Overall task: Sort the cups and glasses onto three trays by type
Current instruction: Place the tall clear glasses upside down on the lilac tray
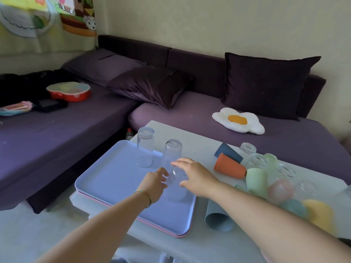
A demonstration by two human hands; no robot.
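A lavender tray (114, 177) lies on a pink tray (178, 235) at the left of the white table (199, 137). Two tall clear glasses (145, 147) (171, 152) stand upside down at its back. A third clear glass (176, 188) stands at the tray's front right. My left hand (155, 184) curls against its left side. My right hand (195, 175) hovers over its right side with fingers spread. On the right lie an orange cup (228, 168), a dark blue cup (228, 151), a green ribbed cup (256, 182), a grey-blue ribbed cup (217, 215), pastel cups and short clear glasses (256, 162).
A purple sofa (57, 141) wraps around the table's left and back, with dark pillows and an egg-shaped cushion (238, 120). A red dish (69, 91) and a dark wallet sit on the left seat. A bottle (129, 132) stands beside the table's far left corner.
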